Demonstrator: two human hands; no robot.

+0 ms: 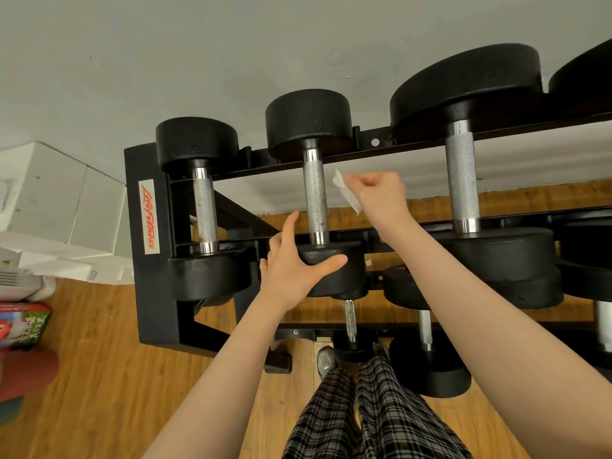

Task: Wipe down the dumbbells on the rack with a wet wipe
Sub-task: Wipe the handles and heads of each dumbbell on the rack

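A black dumbbell rack (pixel 150 286) holds black dumbbells with knurled steel handles on its top tier. My left hand (pixel 293 265) rests on the near head of the second dumbbell (pixel 314 197), thumb across its top and fingers straight along its left side. My right hand (pixel 377 193) pinches a white wet wipe (pixel 346 190) just right of that dumbbell's handle, a small gap between wipe and steel. A smaller dumbbell (pixel 205 210) lies at the left end, and a bigger one (pixel 462 180) to the right.
More dumbbells (pixel 427 369) sit on the lower tier near my checked trousers (pixel 347 412) and shoe. White boxes (pixel 56 207) and a colourful carton (pixel 20 323) stand left of the rack on the wooden floor. A pale wall runs behind the rack.
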